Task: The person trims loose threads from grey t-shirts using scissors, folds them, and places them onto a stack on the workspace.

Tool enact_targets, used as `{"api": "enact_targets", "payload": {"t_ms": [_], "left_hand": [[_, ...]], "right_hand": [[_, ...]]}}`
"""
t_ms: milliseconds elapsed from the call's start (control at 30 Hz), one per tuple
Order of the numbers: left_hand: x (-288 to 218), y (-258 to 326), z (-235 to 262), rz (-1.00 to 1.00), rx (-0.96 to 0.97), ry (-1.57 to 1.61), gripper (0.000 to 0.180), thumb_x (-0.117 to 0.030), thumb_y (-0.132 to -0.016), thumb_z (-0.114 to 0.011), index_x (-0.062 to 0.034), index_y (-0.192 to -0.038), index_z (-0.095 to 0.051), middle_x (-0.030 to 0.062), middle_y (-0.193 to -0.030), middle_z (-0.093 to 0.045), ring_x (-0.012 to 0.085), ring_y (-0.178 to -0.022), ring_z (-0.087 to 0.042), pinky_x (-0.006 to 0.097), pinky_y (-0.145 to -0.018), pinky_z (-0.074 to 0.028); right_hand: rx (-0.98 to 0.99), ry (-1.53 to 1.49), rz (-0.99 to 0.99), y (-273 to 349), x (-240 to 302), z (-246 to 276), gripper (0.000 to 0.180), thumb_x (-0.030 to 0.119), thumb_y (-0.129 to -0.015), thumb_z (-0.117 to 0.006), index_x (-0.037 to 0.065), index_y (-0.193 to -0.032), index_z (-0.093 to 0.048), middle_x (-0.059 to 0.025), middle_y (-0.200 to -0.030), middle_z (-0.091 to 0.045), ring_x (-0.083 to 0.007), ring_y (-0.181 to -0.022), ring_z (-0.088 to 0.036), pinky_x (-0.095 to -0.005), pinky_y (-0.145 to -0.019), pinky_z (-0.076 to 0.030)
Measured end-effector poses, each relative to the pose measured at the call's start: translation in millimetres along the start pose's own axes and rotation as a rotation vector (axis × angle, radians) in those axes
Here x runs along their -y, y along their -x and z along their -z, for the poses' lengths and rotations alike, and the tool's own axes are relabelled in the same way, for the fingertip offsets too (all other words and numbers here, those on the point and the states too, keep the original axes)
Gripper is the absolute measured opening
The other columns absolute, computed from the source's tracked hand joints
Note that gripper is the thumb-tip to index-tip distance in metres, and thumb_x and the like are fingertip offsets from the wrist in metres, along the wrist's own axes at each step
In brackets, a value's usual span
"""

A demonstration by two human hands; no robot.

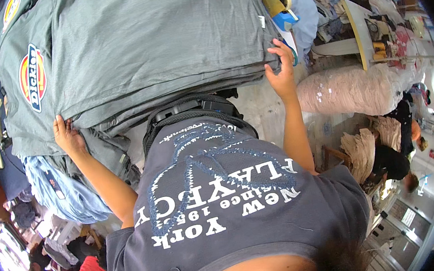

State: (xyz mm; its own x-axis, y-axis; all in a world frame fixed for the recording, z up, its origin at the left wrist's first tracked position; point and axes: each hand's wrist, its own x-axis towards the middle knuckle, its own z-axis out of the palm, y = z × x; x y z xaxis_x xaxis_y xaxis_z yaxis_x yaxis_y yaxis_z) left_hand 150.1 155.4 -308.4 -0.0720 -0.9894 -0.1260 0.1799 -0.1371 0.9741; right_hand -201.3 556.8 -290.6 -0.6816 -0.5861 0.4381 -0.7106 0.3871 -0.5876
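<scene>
Gripping a stack of folded grey T-shirts at both ends, the person holds it out in front of the chest, pressed just above a black waist pack. The left hand has its fingers spread flat under the stack's near left corner; the right hand is opened wide, fingertips against the right-hand edge of the pile. By my reading the step in hand is squaring up or lifting the pile, and a next move would call for an even squeeze from both sides so the soft layers do not slide apart. The shirts are matte knit cotton, limp, with crisp folded edges and a bright oval printed patch near the left end. Pale blue garments hang crumpled below the left corner. A clear-wrapped pink bale lies to the right.
</scene>
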Motion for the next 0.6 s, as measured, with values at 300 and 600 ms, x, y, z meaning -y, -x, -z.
{"api": "enact_targets", "payload": {"t_ms": [300,600], "left_hand": [[-9.1,-3.7,-3.6,-0.352,-0.082,-0.515,0.02,-0.02,-0.077,-0.063,-0.0066,-0.09,-0.056,0.0026,-0.079,-0.055,0.0136,-0.07,-0.051,0.026,-0.065,-0.039],[-12.4,89.9,-122.0,-0.975,0.887,-1.078,0.026,-0.015,-0.065,-0.067,-0.0073,-0.087,-0.057,0.0077,-0.089,-0.054,0.0264,-0.088,-0.049,0.035,-0.074,-0.039]], "right_hand": [[-0.013,-0.059,-0.008,0.2,-2.6,-7.1,0.04,-0.001,-0.06,-0.063,0.008,-0.097,-0.052,-0.0104,-0.117,-0.044,-0.0277,-0.108,-0.04,-0.036,-0.09,-0.032],[-0.05,-0.048,-0.038,-6.5,-4.9,-16.3,0.04,0.008,-0.058,-0.069,0.012,-0.095,-0.055,-0.0082,-0.114,-0.044,-0.0273,-0.109,-0.038,-0.0381,-0.091,-0.027]]}}
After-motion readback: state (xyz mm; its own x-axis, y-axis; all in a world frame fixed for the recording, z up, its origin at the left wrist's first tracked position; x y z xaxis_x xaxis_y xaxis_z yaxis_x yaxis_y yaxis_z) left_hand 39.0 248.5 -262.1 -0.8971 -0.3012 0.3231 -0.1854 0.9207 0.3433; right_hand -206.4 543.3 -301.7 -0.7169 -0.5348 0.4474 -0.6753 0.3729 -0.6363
